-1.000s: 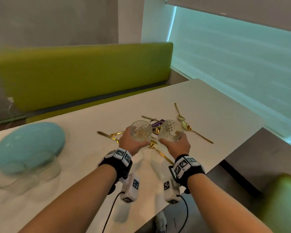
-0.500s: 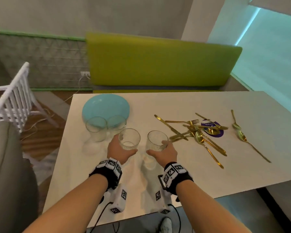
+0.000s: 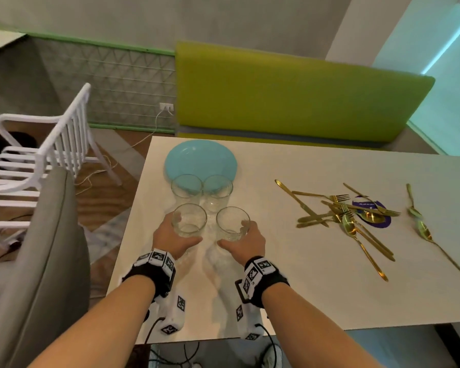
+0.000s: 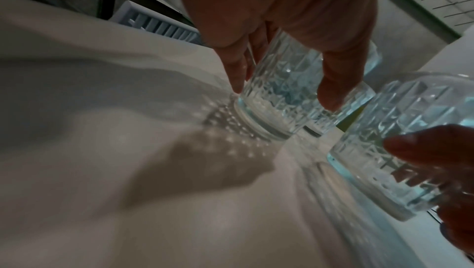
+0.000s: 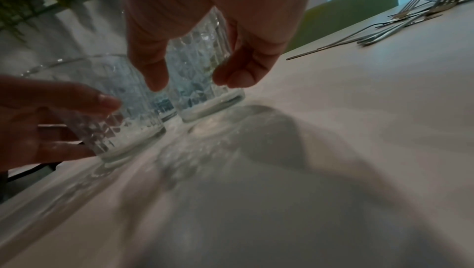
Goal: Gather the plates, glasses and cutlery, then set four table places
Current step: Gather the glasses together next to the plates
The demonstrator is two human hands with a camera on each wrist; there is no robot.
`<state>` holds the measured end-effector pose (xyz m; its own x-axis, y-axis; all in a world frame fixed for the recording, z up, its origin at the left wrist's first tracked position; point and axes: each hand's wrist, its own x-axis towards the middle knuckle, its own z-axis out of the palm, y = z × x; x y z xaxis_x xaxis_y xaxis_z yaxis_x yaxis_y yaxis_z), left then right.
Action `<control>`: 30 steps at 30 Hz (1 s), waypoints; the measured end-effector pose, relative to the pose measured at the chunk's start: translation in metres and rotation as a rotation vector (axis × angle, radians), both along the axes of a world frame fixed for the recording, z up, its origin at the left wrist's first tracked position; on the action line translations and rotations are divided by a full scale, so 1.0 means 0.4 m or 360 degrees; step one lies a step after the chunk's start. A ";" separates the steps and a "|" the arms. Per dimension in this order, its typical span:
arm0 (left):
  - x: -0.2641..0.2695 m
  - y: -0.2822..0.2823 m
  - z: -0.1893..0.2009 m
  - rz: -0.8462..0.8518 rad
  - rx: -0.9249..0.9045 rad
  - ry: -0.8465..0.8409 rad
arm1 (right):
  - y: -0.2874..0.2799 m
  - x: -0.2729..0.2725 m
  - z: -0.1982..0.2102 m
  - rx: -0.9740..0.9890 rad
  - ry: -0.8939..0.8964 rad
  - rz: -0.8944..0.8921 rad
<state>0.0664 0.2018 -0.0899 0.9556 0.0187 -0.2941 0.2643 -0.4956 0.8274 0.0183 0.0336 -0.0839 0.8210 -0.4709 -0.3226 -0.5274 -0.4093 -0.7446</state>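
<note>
Lower centre of head view: left hand (image 3: 174, 239) curls round one cut-pattern glass (image 3: 189, 219), right hand (image 3: 246, 241) round a 2nd glass (image 3: 232, 224), both w/ bases at the white desk (image 3: 290, 288). 2 more glasses (image 3: 201, 187) just above, by blue plate (image 3: 201, 162). Gold cutlery (image 3: 353, 216) at right, over a purple label (image 3: 373, 212); its writing too blurred to read.

Both hands' fingers (image 4: 330, 90) curled, gripping
</note>
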 end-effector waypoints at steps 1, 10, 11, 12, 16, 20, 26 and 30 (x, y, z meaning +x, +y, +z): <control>0.002 0.005 -0.002 -0.0007 -0.0003 0.0004 | 0.004 0.001 -0.003 -0.0005 -0.0006 0.0006; 0.024 0.014 -0.011 -0.0093 0.0126 -0.0033 | 0.020 0.012 -0.018 -0.0028 -0.0016 0.0055; 0.026 0.014 -0.012 -0.0103 0.0163 -0.0040 | 0.021 0.015 -0.017 -0.0021 -0.0011 0.0061; 0.028 0.015 -0.014 -0.0111 0.0197 -0.0043 | 0.022 0.018 -0.017 -0.0014 -0.0007 0.0068; 0.036 0.016 -0.019 -0.0090 0.0224 -0.0021 | 0.027 0.025 -0.015 -0.0009 0.0009 0.0096; 0.044 0.016 -0.025 -0.0066 0.0206 -0.0015 | 0.033 0.032 -0.010 0.0020 0.0027 0.0106; 0.045 0.020 -0.035 0.0042 0.0067 0.0010 | 0.032 0.036 -0.001 0.0133 0.0053 0.0119; 0.040 0.014 -0.031 0.0107 0.0027 -0.0002 | 0.028 0.036 0.008 0.0167 0.0094 0.0161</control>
